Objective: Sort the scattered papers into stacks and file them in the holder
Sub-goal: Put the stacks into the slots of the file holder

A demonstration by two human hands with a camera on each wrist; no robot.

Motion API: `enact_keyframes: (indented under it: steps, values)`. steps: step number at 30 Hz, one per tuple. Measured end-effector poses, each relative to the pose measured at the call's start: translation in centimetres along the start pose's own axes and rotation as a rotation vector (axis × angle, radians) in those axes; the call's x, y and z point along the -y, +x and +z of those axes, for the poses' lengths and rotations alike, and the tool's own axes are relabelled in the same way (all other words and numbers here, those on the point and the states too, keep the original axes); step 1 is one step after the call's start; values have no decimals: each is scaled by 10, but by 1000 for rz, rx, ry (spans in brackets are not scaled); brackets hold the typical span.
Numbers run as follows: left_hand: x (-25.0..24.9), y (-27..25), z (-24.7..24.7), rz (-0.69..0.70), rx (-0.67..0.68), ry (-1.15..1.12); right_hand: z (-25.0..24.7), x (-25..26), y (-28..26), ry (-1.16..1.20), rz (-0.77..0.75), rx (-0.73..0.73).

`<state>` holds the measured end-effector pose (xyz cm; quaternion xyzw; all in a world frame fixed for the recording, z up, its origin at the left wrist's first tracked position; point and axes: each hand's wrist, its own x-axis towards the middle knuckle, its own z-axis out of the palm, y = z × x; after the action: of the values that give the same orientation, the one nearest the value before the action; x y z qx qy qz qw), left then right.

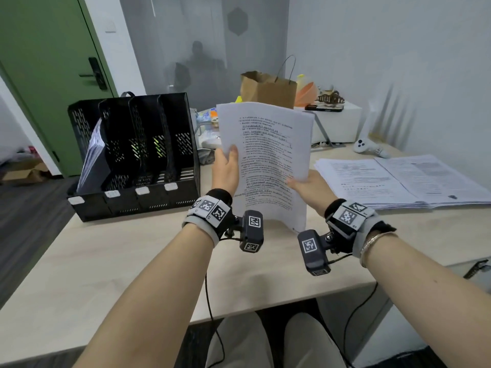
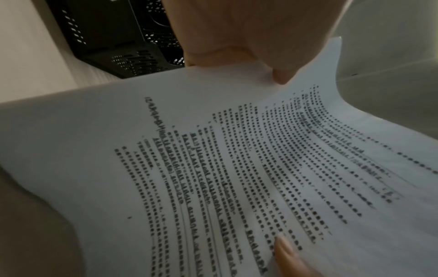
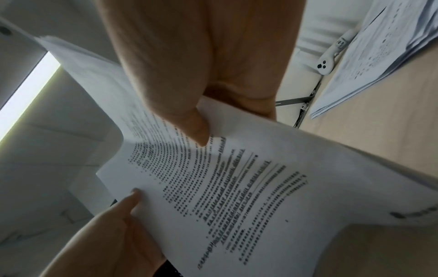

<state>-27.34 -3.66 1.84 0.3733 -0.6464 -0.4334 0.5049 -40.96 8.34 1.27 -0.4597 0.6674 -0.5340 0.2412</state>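
A stack of printed white papers (image 1: pixel 268 155) stands upright above the table's middle, held by both hands. My left hand (image 1: pixel 225 168) grips its left edge, thumb (image 2: pixel 282 75) on the printed face (image 2: pixel 213 168). My right hand (image 1: pixel 309 187) pinches the right edge lower down, thumb (image 3: pixel 196 129) on the page (image 3: pixel 237 196). The black mesh file holder (image 1: pixel 138 155) stands at the left with several slots; its leftmost slot holds a leaning stack of papers (image 1: pixel 93 158). More papers (image 1: pixel 403 179) lie spread on the table at the right.
A brown paper bag (image 1: pixel 268 88), an orange item (image 1: pixel 305 94) and a white box (image 1: pixel 337 123) sit at the back. A white controller (image 1: pixel 368 148) lies beyond the spread papers. The wooden table's front edge (image 1: pixel 239 309) runs just above my knees. A green door (image 1: pixel 47 62) is at left.
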Motion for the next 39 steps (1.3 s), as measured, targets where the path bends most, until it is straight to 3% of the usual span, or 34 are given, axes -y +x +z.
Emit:
enact_keyframes:
  steps: [6, 13, 21, 25, 39]
  values:
    - [-11, -3, 0, 76, -29, -81, -5, 16, 10, 99, -32, -77]
    - [14, -7, -4, 49, -4, 42, 2, -3, 3, 80, 23, -83]
    - [9, -5, -10, 88, -16, -34, 1, 7, 8, 107, -37, -160]
    - [15, -3, -11, 52, -18, 12, 3, -2, 9, 114, 6, -129]
    - [18, -6, -17, -23, 183, 167, 6, -15, 6, 87, 28, -141]
